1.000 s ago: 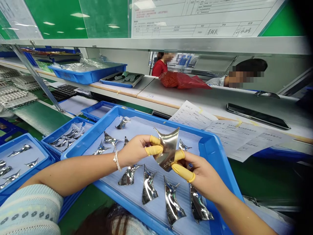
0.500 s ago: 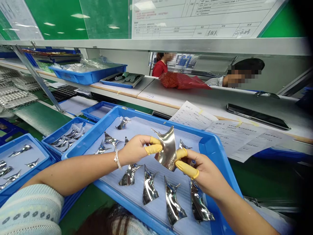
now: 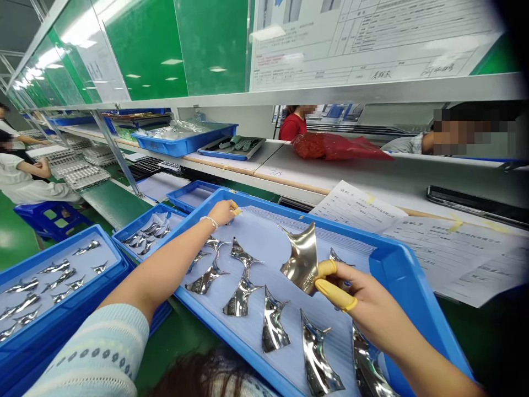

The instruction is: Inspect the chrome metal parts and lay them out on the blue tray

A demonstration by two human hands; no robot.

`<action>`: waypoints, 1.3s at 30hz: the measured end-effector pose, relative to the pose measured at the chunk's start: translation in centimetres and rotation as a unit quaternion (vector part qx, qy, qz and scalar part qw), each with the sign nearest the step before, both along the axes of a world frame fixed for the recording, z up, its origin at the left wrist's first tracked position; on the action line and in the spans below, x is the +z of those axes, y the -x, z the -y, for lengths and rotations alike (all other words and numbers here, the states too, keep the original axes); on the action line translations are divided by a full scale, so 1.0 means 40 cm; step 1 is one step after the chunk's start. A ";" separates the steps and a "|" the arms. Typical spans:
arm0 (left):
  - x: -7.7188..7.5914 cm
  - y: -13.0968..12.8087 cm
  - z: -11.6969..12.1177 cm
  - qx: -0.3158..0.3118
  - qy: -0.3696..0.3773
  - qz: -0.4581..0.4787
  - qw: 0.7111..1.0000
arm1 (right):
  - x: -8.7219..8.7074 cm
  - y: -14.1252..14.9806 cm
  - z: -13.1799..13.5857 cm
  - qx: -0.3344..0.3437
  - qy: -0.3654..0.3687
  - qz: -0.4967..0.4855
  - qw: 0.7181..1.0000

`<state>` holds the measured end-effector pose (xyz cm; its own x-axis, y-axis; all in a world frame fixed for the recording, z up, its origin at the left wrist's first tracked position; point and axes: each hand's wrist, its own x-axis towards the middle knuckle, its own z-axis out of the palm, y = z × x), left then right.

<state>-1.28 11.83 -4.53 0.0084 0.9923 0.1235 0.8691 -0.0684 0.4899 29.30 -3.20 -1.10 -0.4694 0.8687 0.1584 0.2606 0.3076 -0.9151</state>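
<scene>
My right hand [image 3: 351,286], in yellow finger cots, pinches the lower right edge of a curved shiny metal piece [image 3: 301,256] with pointed corners, held above the blue tray [image 3: 421,292]. A small bluish tip shows between its fingers; its kind is unclear. At the tray's far left corner is my left hand [image 3: 222,212], fingers drawn together; what they hold, if anything, is hidden behind them. On the tray's white lining lie several similar metal pieces, among them one near the front [image 3: 275,322] and one at the middle left [image 3: 240,295].
Left of the tray stand a stacked blue tray [image 3: 111,242] and a smaller blue tray [image 3: 119,234], both with metal pieces. Paper sheets [image 3: 355,207] hang from the shelf edge. A red bag [image 3: 334,148] and a phone-like black object [image 3: 475,204] lie on the shelf. Co-workers sit beyond.
My left hand has let go of the curved metal piece and moved to the tray's far left corner. My right hand still holds the piece. The view has shifted leftward and up.
</scene>
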 end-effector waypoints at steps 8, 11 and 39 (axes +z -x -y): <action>-0.070 -0.031 -0.017 0.040 0.066 -0.079 0.994 | 0.009 0.010 0.010 -0.010 0.006 -0.015 1.000; -0.050 -0.021 -0.013 0.050 0.081 -0.060 0.994 | 0.007 0.009 0.009 -0.012 0.006 -0.028 1.000; 0.135 -0.198 0.263 -0.211 0.189 0.594 0.753 | -0.032 -0.039 -0.013 -0.083 -0.001 -0.098 0.992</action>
